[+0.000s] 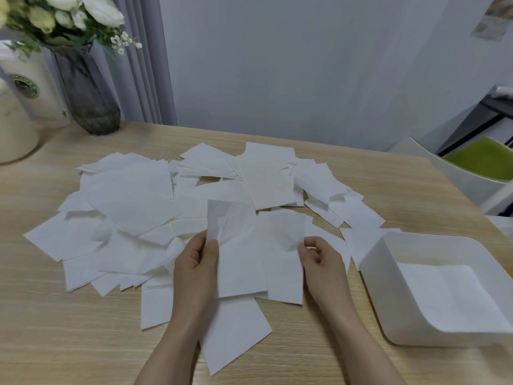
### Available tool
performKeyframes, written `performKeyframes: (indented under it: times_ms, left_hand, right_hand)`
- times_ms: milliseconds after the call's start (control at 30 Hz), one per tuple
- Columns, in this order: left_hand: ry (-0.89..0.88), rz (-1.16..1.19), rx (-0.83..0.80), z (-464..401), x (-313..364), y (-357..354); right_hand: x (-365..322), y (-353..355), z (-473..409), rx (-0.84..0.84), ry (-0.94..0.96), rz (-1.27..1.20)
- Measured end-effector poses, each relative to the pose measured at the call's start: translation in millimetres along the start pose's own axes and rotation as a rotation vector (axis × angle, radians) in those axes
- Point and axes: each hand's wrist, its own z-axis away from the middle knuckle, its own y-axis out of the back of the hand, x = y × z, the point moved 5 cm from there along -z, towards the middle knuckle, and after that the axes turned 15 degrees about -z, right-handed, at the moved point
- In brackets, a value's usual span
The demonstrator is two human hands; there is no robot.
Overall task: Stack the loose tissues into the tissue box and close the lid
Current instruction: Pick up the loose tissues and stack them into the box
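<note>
A home room: flower vase (pixel 93 98) on a wooden table (pixel 361 168), grey curtain (pixel 141 59) behind.

We saw a wooden table (pixel 347 168) bearing scattered loose tissues (pixel 133 207), a white tissue box (pixel 388 287), and a grey vase (pixel 88 98).

- Soft, even light is filling the room, making only faint shadows.
- The flowers (pixel 69 12) are looking blurry.
- The table (pixel 374 168) edges are bending near the corners.

A light wooden table (pixel 83 343) stands against a pale grey wall (pixel 291 65), with grey curtains (pixel 144 65) at left.
</note>
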Motion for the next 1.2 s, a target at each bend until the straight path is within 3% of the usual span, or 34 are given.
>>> performKeyframes:
  times_ms: [300, 800, 1200]
  left_hand:
    - [0.018, -0.014, -0.098, -0.1, -2.9, -7.5]
    - [0.029, 0.044, -0.144, -1.4, -9.3, -11.4]
    - [0.060, 0.088, -0.163, 0.2, -6.3, -11.8]
  right_hand:
    - [-15.2, 28.2, 6.0, 0.171, -0.046, -0.333]
    - [-27.0, -17.3, 15.0, -0.072, -0.130, -0.354]
    - [-32.6, -29.9, 19.5, -0.113, -0.116, -0.317]
